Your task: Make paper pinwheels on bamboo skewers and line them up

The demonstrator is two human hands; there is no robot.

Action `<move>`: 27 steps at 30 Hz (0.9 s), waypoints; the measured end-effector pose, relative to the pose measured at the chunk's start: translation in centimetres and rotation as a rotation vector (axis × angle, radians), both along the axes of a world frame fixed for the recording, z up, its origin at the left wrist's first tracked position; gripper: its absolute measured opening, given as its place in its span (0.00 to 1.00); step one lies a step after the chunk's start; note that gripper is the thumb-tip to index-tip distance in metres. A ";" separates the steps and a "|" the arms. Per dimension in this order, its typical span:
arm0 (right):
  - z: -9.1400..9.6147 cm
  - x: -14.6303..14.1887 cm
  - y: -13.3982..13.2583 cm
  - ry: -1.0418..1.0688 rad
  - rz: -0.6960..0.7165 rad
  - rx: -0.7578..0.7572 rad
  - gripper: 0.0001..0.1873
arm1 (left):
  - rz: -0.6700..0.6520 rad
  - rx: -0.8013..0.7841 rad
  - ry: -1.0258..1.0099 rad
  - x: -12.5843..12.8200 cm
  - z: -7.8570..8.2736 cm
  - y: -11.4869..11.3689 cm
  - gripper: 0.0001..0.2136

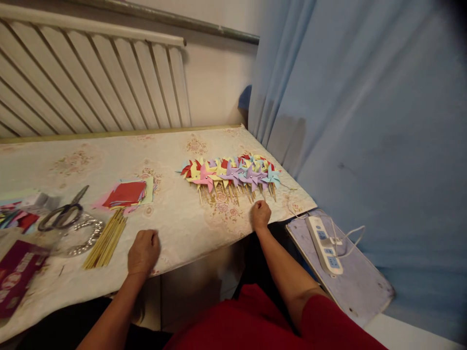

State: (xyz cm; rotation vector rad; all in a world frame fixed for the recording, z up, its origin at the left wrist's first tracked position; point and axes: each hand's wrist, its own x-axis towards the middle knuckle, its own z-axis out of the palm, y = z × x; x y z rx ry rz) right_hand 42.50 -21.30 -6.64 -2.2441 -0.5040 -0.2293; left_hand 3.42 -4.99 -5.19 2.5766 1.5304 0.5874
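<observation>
Two curled fists, nothing visible in either! Your right hand [261,214] rests just short of rows of apparently finished pinwheels [232,174] on the table [178,218]; beside your left hand [144,251], bare sticks [105,239] and, beyond them, flat paper squares [126,193] look yet to be assembled.

Pinwheels [230,176] lie bunched on the right part of the surface [178,209], the right hand [261,215] just before them. The left hand [143,253] rests near the front edge, right of a bundle of sticks [105,239]. Behind the sticks lies a paper stack [126,194]; to their left, a ring [98,232], then scissors [64,215]. A box [18,277] lies front left. A radiator [98,78] stands behind the surface, a curtain [357,121] to the right; a power strip [326,249] lies on a board [365,279] right of the person.
</observation>
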 end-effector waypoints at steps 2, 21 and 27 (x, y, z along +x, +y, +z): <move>-0.1 0.1 0.0 -0.005 0.004 -0.001 0.12 | -0.001 0.015 0.007 0.0 -0.2 0.1 0.13; 0.5 -0.6 0.1 -0.008 0.053 -0.216 0.14 | -0.015 0.068 0.019 -0.1 -0.6 0.4 0.12; 0.5 -0.7 0.2 -0.004 0.051 -0.254 0.14 | -0.006 0.045 0.013 -0.1 -0.6 0.4 0.13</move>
